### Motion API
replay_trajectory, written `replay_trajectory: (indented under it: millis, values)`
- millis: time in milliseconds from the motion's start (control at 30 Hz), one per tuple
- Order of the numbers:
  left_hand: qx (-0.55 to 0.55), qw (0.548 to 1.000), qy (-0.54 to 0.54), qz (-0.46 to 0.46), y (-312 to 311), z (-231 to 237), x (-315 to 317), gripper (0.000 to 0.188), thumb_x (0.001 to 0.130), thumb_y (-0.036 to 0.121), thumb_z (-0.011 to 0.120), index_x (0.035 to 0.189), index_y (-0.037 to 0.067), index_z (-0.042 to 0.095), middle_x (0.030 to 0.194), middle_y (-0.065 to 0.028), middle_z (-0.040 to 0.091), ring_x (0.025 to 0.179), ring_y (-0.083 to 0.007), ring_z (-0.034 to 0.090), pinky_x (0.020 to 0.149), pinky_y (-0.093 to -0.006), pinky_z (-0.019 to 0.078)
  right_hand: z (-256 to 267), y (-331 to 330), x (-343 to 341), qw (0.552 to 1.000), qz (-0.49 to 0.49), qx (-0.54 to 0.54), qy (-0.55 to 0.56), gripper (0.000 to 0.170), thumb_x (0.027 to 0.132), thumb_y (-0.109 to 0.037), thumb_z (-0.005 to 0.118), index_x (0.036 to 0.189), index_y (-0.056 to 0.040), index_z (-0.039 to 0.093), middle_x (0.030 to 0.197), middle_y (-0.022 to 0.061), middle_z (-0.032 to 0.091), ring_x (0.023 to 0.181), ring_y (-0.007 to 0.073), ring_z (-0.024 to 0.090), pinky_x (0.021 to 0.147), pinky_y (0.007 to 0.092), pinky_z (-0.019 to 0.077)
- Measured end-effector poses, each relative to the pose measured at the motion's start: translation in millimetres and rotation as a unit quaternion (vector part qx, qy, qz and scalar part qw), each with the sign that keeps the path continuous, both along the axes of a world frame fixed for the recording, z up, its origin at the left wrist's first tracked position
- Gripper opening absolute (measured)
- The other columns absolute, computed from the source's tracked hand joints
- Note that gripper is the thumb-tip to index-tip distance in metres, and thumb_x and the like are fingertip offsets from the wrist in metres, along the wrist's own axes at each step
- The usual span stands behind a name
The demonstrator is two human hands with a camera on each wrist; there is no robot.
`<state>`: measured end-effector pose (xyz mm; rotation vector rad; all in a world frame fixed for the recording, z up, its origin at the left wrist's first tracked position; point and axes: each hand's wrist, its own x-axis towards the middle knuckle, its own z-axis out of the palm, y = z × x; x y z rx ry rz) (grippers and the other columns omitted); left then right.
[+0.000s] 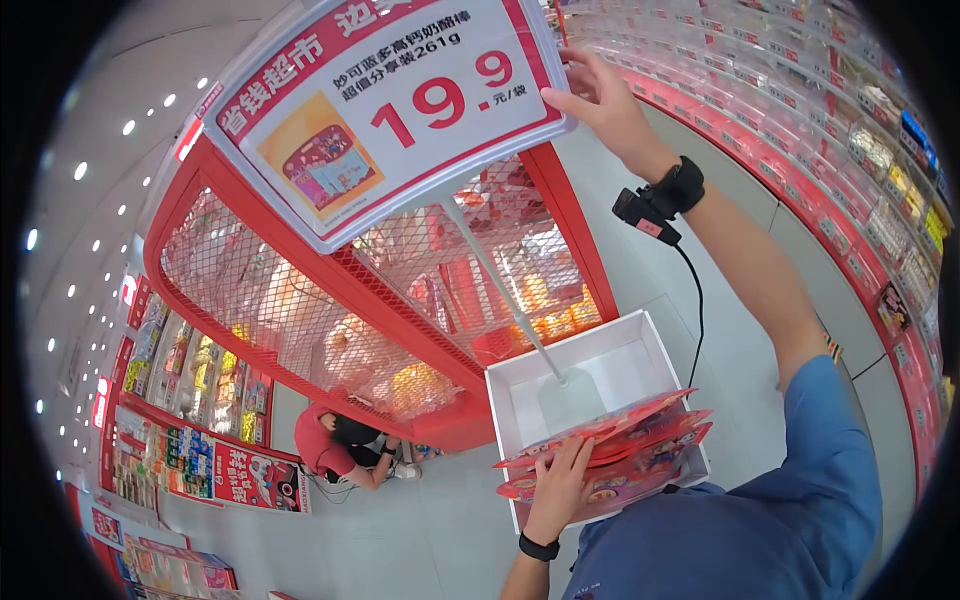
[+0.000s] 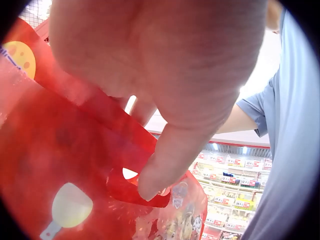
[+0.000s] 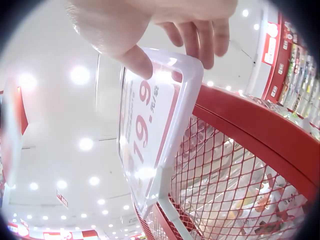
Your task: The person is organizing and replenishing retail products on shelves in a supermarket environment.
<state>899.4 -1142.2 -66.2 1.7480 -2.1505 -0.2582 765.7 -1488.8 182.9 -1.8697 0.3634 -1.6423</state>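
Note:
My right hand holds the right edge of a large price sign reading 19.9. In the right wrist view the thumb lies on the front of the sign, and the fingers reach behind its frame. A pale pole runs from the sign down to a flat base inside a white box. Several red printed bags stand upright at the near end of that box. My left hand grips one by its top; the left wrist view shows the thumb beside the cut-out handle of the red bag.
Behind the box stands a red mesh cage full of packaged goods. A person crouches on the floor at its left. Shelves of clear bins curve along the right. A cable hangs from my right wrist camera.

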Motion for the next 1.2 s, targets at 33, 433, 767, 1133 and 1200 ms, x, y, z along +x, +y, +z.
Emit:
replay_trajectory:
  millis: [33,433,767,1133,1200]
  values:
    - [0.014,1.0,-0.016,0.001,-1,3,1,0.068,0.073,0.015,0.072,0.134,0.008,0.044,0.128,-0.0101,0.052,0.117,-0.0231,0.05,0.096,-0.0443,0.0325,6,-1,1,0.998,0.051,0.03,-0.005,0.064,0.081,-0.03,0.073,0.129,-0.0008,0.043,0.111,0.01,0.062,0.096,0.0154,0.059,0.081,0.028,0.0475]
    - [-0.057,0.997,-0.044,-0.009,-17,-20,-8,0.037,0.076,0.019,0.068,0.11,0.008,0.059,0.093,-0.0067,0.058,0.094,-0.0228,0.055,0.081,-0.0398,0.0382,26,-4,-6,0.963,0.168,0.112,0.181,0.035,0.087,-0.027,0.067,0.109,-0.0013,0.059,0.091,0.0091,0.068,0.067,0.014,0.068,0.054,0.0222,0.0472]
    - [-0.066,0.997,-0.025,-0.004,-7,-23,-1,0.035,0.073,0.016,0.07,0.105,0.007,0.059,0.094,-0.0073,0.057,0.096,-0.0245,0.055,0.085,-0.0409,0.0379,15,-14,-5,0.973,0.153,0.079,0.155,0.034,0.088,-0.024,0.067,0.107,0.0029,0.059,0.092,0.013,0.068,0.067,0.0157,0.068,0.057,0.0234,0.0519]
    - [-0.066,0.997,-0.03,0.014,-9,-23,-9,0.034,0.071,0.015,0.071,0.103,0.007,0.06,0.094,-0.0063,0.056,0.094,-0.0238,0.053,0.083,-0.0418,0.036,4,-11,-2,0.981,0.131,0.079,0.116,0.033,0.089,-0.027,0.064,0.105,0.0019,0.06,0.09,0.009,0.068,0.066,0.0136,0.066,0.056,0.0231,0.0485]
    - [-0.073,0.997,-0.032,0.017,-10,-22,-11,0.035,0.071,0.015,0.071,0.103,0.007,0.061,0.094,-0.006,0.056,0.093,-0.0236,0.053,0.082,-0.0412,0.0354,-9,-9,1,0.973,0.178,0.106,0.101,0.033,0.088,-0.024,0.066,0.109,0.0006,0.061,0.093,0.0096,0.068,0.07,0.0149,0.067,0.058,0.0235,0.0475]
